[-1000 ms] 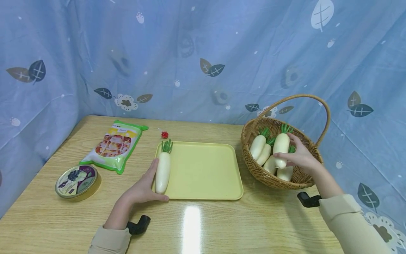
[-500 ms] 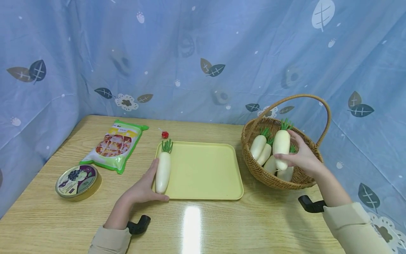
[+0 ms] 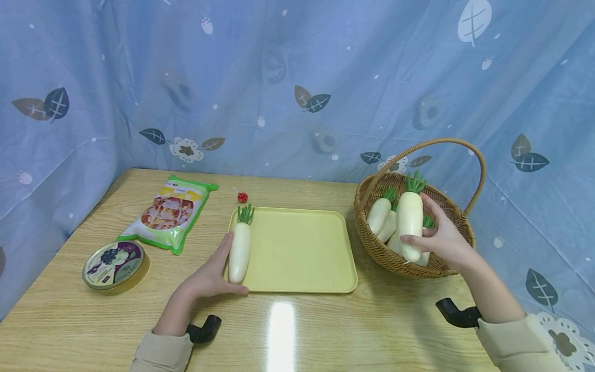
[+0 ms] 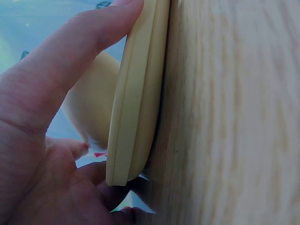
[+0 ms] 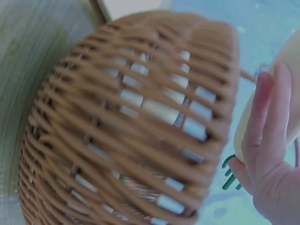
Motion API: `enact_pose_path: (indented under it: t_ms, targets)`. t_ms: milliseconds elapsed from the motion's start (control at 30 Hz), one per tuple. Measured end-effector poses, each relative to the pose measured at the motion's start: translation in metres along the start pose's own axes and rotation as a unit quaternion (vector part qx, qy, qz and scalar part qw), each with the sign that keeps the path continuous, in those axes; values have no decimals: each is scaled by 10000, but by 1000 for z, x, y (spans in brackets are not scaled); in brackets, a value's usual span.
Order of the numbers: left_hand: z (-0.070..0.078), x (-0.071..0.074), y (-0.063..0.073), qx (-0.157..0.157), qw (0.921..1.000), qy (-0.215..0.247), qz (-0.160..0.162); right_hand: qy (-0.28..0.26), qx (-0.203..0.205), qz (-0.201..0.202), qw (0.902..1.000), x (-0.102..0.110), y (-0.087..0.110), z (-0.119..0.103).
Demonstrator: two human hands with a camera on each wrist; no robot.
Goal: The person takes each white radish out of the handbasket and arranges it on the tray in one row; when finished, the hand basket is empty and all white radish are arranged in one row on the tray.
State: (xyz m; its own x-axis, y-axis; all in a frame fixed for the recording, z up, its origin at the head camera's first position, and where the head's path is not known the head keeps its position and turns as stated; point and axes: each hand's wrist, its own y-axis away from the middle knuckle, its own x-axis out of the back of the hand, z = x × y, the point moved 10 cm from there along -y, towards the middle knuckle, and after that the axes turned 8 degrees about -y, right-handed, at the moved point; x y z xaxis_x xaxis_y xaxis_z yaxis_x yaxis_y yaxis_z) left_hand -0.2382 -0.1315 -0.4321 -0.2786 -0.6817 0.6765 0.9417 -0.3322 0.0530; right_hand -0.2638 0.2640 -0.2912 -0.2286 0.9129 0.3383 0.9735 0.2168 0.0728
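Observation:
In the head view, my right hand (image 3: 444, 236) grips a white radish (image 3: 409, 219) with green leaf stubs, held upright above the wicker basket (image 3: 378, 253). More white radishes (image 3: 378, 215) lie inside, partly hidden by it. The right wrist view has fingers (image 5: 276, 112) along the radish, beside the basket's woven side (image 5: 140, 126). My left hand (image 3: 209, 276) holds the near left corner of a yellow tray (image 3: 299, 250), thumb along the front rim. Another white radish (image 3: 239, 253) lies along the tray's left side, next to that hand.
A green-edged food packet (image 3: 169, 214) and a round tin (image 3: 113, 266) stand on the left of the wooden table (image 3: 325, 330). Behind the tray lies a small red item (image 3: 242, 197). The basket's tall handle (image 3: 446, 140) arches over its opening. A blue patterned curtain (image 3: 260, 62) borders the table.
My right hand has raised the radish out from among the others in the basket and tipped it more upright, nearer to me. The left hand and the tray stay put.

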Motion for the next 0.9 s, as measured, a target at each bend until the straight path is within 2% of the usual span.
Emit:
enact_pose_path:
  t_ms: [267,400,900]
  targets:
    - [0,0,0,-18,10000,5,3,-461,333,-317,9979,-19,12,-12]
    - [-1,0,0,1,10000,4,-3,-426,478,-392,9972,-29,18,-17]
    - [-6,-1,-1,17,10000,-16,18,-376,760,-47,9964,-47,33,-22]
